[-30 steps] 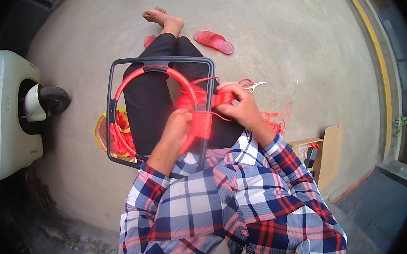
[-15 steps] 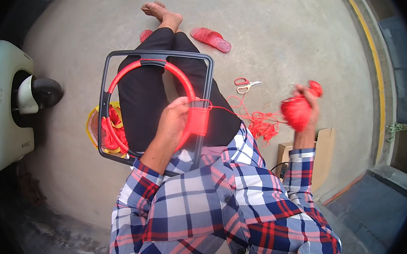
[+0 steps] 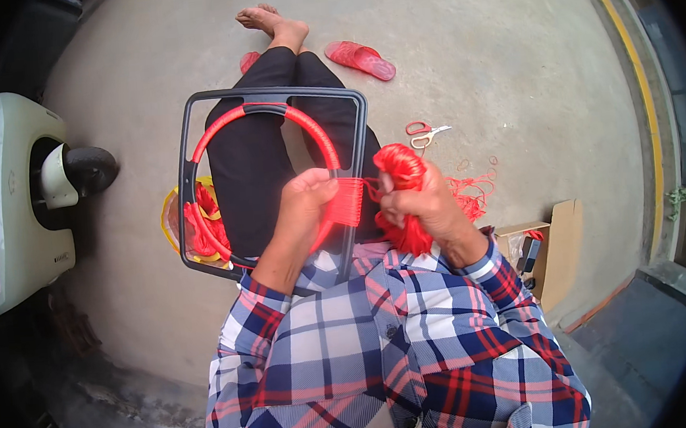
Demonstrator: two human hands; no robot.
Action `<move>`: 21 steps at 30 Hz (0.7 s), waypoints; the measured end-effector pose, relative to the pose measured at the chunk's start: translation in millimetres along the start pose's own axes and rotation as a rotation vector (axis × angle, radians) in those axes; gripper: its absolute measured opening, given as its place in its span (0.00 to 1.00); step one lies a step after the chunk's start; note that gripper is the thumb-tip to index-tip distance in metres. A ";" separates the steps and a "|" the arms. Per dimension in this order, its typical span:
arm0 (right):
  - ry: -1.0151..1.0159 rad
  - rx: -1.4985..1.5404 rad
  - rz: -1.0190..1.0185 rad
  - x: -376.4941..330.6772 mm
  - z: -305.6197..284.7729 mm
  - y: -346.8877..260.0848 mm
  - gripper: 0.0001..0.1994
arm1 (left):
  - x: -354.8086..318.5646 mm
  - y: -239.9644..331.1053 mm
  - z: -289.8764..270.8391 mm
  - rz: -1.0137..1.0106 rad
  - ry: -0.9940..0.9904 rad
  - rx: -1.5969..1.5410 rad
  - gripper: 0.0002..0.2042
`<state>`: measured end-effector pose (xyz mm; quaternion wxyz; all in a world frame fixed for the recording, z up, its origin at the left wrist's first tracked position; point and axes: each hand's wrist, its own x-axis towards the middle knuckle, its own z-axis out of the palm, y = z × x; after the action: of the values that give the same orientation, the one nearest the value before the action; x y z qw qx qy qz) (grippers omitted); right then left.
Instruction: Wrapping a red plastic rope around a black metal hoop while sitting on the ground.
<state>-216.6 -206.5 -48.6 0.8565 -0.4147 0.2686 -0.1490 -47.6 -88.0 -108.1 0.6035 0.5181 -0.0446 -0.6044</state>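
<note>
A black rectangular frame (image 3: pixel 277 90) with a round ring (image 3: pixel 315 134) inside it rests on my lap. Red cord is wound tightly round much of the ring. At the right side, a flat band of red strands (image 3: pixel 348 201) spans from the ring to the frame's side bar. My left hand (image 3: pixel 304 210) grips the ring beside this band, thumb pressed on the strands. Just right of the frame, my right hand (image 3: pixel 432 208) is closed round a thick bundle of red cord (image 3: pixel 401 164). A short strand links bundle and band.
Loose red cord (image 3: pixel 473 193) lies on the floor to the right, below scissors (image 3: pixel 426 133). A yellow-rimmed bag (image 3: pixel 172 218) with red material sits left of my legs. Beyond are a cardboard box (image 3: pixel 560 250), a red slipper (image 3: pixel 360 60) and a white vehicle with a wheel (image 3: pixel 92 169).
My right hand has come in from far right to beside the frame, bringing the cord bundle. The long strand between bundle and band is now short. My left hand still holds the ring.
</note>
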 end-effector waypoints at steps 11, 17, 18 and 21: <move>-0.448 -0.510 -0.126 -0.7 -27.8 -39.4 0.19 | 0.4 -5.2 2.3 0.259 0.194 0.424 0.27; -0.093 -1.427 -0.301 46.5 -30.7 18.2 0.24 | -0.7 9.0 11.4 -0.115 0.006 -0.102 0.30; -0.179 -1.096 -0.457 52.4 -31.5 25.5 0.24 | 1.2 8.6 15.8 -0.127 0.043 -0.159 0.27; -0.085 -0.606 -0.278 47.9 -39.1 36.2 0.22 | 4.7 5.7 15.9 -0.088 0.099 -0.205 0.19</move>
<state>-199.4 -231.9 -113.3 0.6763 -0.6889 0.2055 -0.1604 -53.2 -102.3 -99.7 0.6275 0.4844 0.0700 -0.6055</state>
